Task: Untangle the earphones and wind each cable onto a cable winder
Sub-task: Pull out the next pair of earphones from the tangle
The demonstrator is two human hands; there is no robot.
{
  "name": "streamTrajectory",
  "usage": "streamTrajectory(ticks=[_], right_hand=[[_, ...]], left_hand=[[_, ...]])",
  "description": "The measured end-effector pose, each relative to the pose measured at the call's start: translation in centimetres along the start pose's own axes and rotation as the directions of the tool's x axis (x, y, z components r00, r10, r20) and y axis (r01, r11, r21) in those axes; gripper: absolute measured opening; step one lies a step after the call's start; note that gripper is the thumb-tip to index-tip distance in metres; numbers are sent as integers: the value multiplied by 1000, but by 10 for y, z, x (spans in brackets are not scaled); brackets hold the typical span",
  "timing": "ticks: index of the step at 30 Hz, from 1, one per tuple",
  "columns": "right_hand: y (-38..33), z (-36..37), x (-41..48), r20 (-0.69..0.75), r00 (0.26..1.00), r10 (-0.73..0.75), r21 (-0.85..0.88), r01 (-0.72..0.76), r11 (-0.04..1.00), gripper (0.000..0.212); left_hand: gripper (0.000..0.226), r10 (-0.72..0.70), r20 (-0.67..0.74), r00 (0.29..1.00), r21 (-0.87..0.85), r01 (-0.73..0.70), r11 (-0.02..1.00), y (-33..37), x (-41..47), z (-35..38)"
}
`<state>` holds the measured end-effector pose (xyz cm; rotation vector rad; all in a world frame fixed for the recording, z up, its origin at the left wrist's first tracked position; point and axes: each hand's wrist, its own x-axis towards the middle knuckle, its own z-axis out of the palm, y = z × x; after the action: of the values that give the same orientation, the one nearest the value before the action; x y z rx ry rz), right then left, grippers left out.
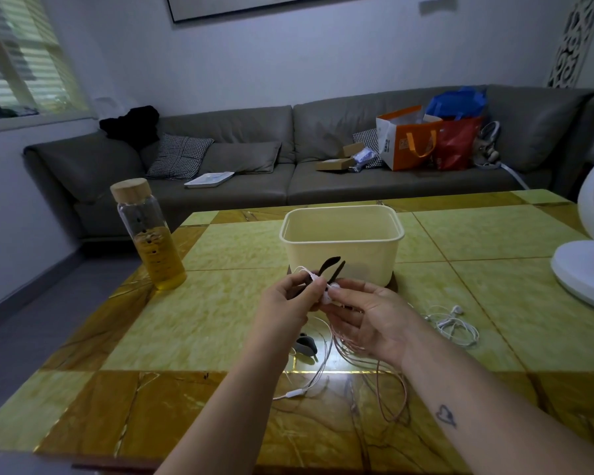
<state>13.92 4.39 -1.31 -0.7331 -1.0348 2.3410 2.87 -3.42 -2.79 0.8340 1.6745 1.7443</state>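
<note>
My left hand point(288, 303) grips a black cable winder point(328, 269) whose two prongs stick up above the fingers. My right hand point(367, 317) pinches the pink earphone's buds against it. The pink earphone cable point(391, 389) hangs from my hands and lies in loose loops on the table, its inline remote point(294, 393) near the front. A white earphone point(455, 325) lies in a loose tangle to the right of my right hand. A second dark winder point(306, 344) rests on the table below my left wrist.
A cream plastic tub point(342, 240) stands just behind my hands. A glass bottle with yellow liquid point(150, 240) is at the table's left edge. A white fan point(590, 255) stands at the right edge. A grey sofa with bags lies beyond the table point(203, 320).
</note>
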Motion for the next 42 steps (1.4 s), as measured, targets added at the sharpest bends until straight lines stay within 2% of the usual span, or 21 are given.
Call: streamTrajectory(ticks=[8,14,18,24,31,38,42], right_hand=[[0,3,1,-39,986,-165,-147,158,976,16],[-1,4,0,-4,972,-233,-120,231,965,16],[-2,3,-3,6,971,-238,-82,238,968,29],[-1,8,-1,2,978,-209,-65,209,976,13],[2,9,1,-27,987,-157,44,158,986,12],[0,5,0,-42,987,-156,35,158,987,12],[0,6,-1,-35,989,-143,40,144,989,12]], left_hand=[[11,12,-8,1000,-31,-12,999,1,0,1],[8,37,-64,997,-45,-40,998,3,2,5],[1,49,-100,994,-91,-58,994,6,2,7],[7,41,-121,992,-46,-47,998,5,1,11],[8,102,-121,987,-30,-107,994,8,-1,16],[10,62,-30,998,16,-62,998,9,-2,8],[8,24,-42,999,19,-23,1000,8,-3,6]])
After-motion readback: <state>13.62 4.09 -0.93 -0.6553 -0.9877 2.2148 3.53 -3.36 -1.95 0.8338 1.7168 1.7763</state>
